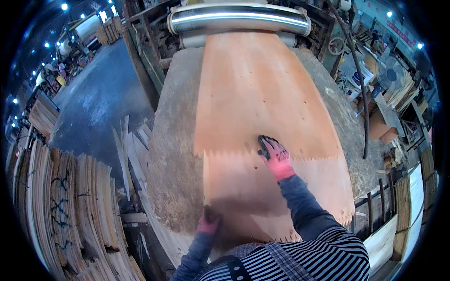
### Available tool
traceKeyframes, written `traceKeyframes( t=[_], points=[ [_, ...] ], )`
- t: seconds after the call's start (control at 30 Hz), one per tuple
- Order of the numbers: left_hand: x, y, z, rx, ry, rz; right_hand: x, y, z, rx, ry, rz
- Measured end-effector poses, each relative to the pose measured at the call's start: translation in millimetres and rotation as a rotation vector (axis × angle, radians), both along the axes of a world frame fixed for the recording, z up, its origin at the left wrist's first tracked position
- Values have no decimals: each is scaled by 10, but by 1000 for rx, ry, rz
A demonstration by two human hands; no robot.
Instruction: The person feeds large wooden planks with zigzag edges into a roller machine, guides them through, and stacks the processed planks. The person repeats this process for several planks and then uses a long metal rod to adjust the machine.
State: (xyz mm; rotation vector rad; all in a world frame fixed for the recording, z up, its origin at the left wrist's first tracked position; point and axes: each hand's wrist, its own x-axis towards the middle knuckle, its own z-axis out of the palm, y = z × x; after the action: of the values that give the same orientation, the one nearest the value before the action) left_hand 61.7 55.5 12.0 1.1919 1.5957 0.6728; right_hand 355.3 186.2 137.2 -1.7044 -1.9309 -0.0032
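Note:
A thin orange-brown veneer sheet (262, 93) lies on the worn grey table, its far end at the metal rollers. Its jagged near edge meets a paler veneer sheet (262, 187) closer to me; whether they overlap I cannot tell. My right hand (275, 157), in a pink glove with black fingers, rests on the sheets by this jagged line, fingers stretched out and holding nothing. My left hand (208, 222), in a similar glove, touches the paler sheet's left edge near my body. Its fingers are dark and blurred in shadow, so their grip is unclear.
A shiny roller (239, 19) spans the table's far end. Tall veneer stacks (75, 206) stand at the left, with loose strips (136, 159) between them and the table (173, 140). A dark pole (358, 79) hangs at the right, near a fan (392, 75).

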Motion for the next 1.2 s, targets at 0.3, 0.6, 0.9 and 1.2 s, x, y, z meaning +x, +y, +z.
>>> traceKeyframes(
  t=[0.3, 0.6, 0.9, 1.2],
  points=[
    [-193, 52, 10, 167, -132, 9, -373, -560, -270, -27, -135, 141],
    [525, 553, 927, 104, -141, -398, -12, -2813, -990, -422, -149, 229],
    [484, 75, 1823, -258, -1377, -320, -64, -3269, 80, 9, 160, -58],
    [211, -123, -940, 330, 6, -84, -249, -2404, 421, -213, 5, -46]
  ],
)
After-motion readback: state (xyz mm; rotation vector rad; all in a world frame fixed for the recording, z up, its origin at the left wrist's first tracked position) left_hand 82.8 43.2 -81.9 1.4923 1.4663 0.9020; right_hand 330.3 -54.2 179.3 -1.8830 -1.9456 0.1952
